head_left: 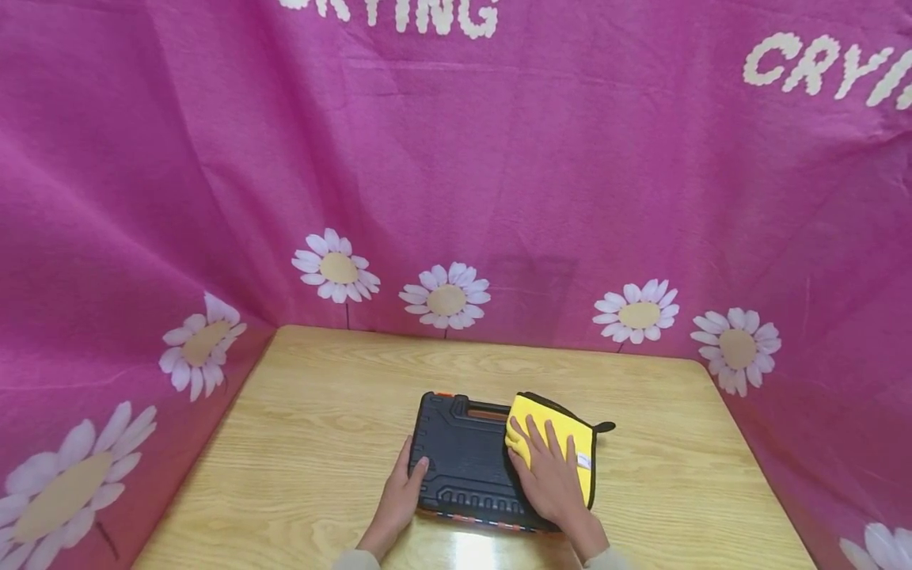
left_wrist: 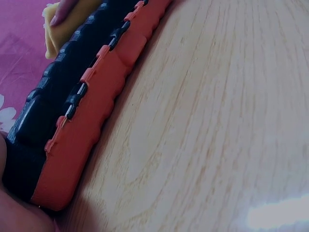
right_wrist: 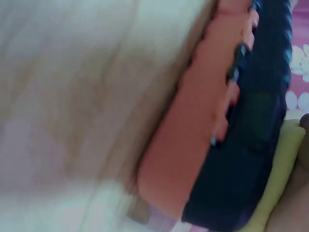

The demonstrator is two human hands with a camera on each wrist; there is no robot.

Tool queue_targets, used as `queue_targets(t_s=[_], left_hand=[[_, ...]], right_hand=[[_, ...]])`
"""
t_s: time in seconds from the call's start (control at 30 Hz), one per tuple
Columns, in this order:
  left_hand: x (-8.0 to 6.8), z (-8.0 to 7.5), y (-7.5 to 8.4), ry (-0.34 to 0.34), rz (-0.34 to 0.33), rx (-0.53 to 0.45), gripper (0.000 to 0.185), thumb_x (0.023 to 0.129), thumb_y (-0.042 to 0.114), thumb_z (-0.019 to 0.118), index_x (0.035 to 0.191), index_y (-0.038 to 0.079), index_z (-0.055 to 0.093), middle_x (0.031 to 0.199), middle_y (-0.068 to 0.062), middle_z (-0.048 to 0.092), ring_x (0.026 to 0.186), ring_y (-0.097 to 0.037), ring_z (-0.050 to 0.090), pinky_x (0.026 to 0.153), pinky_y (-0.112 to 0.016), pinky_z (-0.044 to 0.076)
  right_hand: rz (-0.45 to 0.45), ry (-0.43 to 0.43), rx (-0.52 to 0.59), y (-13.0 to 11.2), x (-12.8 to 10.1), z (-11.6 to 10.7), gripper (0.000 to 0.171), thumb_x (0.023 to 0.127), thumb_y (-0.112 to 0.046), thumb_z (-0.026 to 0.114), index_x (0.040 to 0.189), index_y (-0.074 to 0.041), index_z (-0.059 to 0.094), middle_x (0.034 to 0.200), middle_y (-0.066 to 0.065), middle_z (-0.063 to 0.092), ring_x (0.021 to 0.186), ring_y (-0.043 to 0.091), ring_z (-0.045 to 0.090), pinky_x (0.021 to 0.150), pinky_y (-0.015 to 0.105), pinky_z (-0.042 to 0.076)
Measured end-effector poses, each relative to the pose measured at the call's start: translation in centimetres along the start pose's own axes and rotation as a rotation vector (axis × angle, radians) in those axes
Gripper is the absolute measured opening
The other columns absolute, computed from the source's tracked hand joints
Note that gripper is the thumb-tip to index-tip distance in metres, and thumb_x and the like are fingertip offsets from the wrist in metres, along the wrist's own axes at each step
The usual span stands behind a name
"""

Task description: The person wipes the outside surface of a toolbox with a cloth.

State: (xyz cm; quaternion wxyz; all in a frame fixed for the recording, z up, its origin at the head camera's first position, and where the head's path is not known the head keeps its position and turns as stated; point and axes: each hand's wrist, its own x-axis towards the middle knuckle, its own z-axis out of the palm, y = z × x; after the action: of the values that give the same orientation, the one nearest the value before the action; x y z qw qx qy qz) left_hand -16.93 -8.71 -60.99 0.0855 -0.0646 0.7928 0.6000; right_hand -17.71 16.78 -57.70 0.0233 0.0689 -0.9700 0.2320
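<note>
A: How far is the wiping of the case, in your opinion?

B: I judge it is in the middle. The black tool case (head_left: pixel 466 463) lies closed and flat on the wooden surface (head_left: pixel 321 412), near the front edge. The yellow cloth (head_left: pixel 552 443) covers only its right part, with one edge hanging over the right side of the case.

A: And the hands?

B: The right hand (head_left: pixel 549 471) lies flat on the cloth, with the fingers (head_left: pixel 533 435) straight and a little spread, pressing it down on the lid. The left hand (head_left: pixel 402 495) rests at the left side of the case, its thumb on the lid and the other fingers against the edge, which seems to keep the case steady.

A: What is left to do?

B: The left and middle parts of the lid are bare, so I think they remain to be wiped. The orange lower half (left_wrist: pixel 84 140), seen in the left wrist view, is also not touched by the cloth. Whether the part under the cloth is already clean, I cannot tell.
</note>
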Motion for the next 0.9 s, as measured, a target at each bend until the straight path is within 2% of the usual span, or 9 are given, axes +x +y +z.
queue_targets(t_s=[0.17,0.37,0.53,0.9], left_hand=[[0.0,-0.4,0.1,-0.014,-0.012,-0.011,0.068,0.107,0.038,0.044,0.159,0.002,0.017,0.161,-0.025,0.02,0.145,-0.048,0.017,0.115,-0.063,0.015],[0.0,-0.5,0.1,-0.032,-0.023,-0.044,0.07,0.107,0.04,0.044,0.159,0.004,0.016,0.161,-0.025,0.02,0.145,-0.049,0.015,0.115,-0.065,0.013],[-0.1,-0.6,0.2,-0.038,-0.029,-0.047,0.071,0.106,0.042,0.044,0.16,0.006,0.016,0.161,-0.025,0.019,0.145,-0.049,0.014,0.115,-0.065,0.013],[0.1,-0.4,0.2,-0.02,-0.035,-0.023,0.068,0.107,0.04,0.043,0.159,0.004,0.018,0.16,-0.026,0.023,0.145,-0.049,0.018,0.114,-0.065,0.016]], right_hand=[[0.006,-0.012,0.008,-0.9,-0.1,0.1,0.053,0.107,-0.043,0.038,0.153,-0.02,0.043,0.16,0.013,0.03,0.149,0.04,0.013,0.115,0.065,-0.004],[0.0,0.011,-0.001,-1.3,-0.2,0.5,0.052,0.106,-0.043,0.038,0.152,-0.019,0.046,0.159,0.013,0.033,0.148,0.041,0.016,0.115,0.065,-0.001],[-0.034,-0.006,-0.029,-1.6,0.1,1.6,0.051,0.107,-0.044,0.039,0.154,-0.024,0.042,0.161,0.008,0.03,0.15,0.037,0.014,0.115,0.064,-0.001],[-0.14,-0.066,0.014,-6.0,1.1,2.8,0.053,0.107,-0.047,0.034,0.153,-0.023,0.044,0.16,0.01,0.032,0.149,0.037,0.015,0.116,0.064,0.003]])
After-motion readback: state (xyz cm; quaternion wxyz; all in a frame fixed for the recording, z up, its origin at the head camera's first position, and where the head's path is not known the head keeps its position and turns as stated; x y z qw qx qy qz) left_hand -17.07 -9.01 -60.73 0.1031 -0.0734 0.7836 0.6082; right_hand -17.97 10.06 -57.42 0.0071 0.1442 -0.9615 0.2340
